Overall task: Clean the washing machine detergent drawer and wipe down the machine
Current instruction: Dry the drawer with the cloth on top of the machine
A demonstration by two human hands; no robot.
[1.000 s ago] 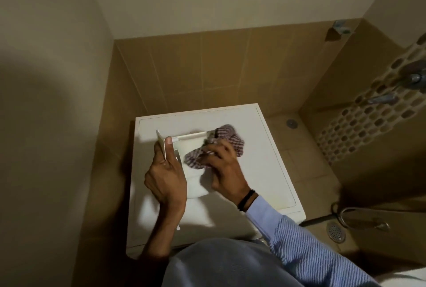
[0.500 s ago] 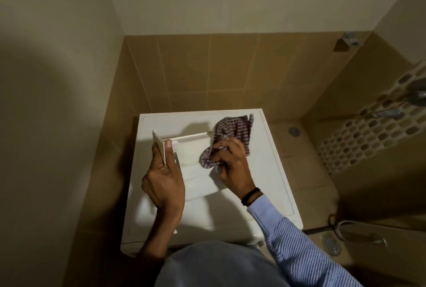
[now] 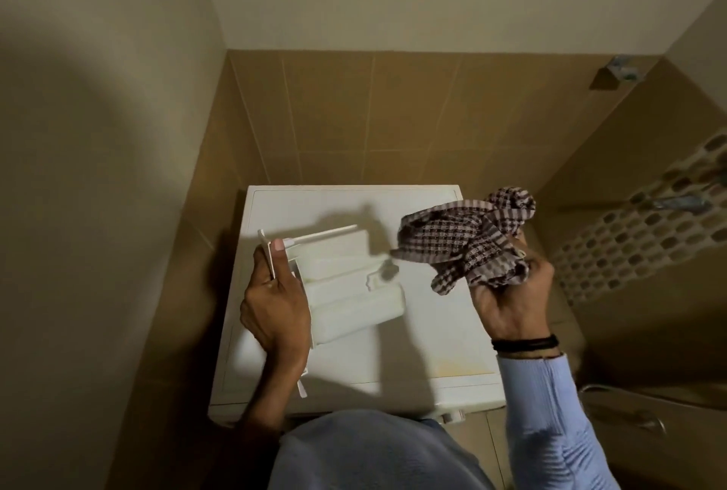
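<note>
The white detergent drawer (image 3: 346, 285) lies pulled out over the top of the white washing machine (image 3: 432, 332). My left hand (image 3: 275, 300) grips the drawer by its front panel, thumb on the upper edge. Its compartments face up and are uncovered. My right hand (image 3: 507, 300) holds a bunched checked cloth (image 3: 468, 241) raised to the right of the drawer, clear of it, above the machine's right edge.
The machine stands in a corner between a plain wall on the left and brown tiled walls (image 3: 393, 115) behind. A tiled floor and a patterned tile strip (image 3: 637, 237) lie to the right. A metal fitting (image 3: 621, 72) sticks out of the back wall.
My right hand lifted the cloth out of the drawer and carried it up and to the right. The drawer's inside now shows. My left hand kept its grip on the drawer.
</note>
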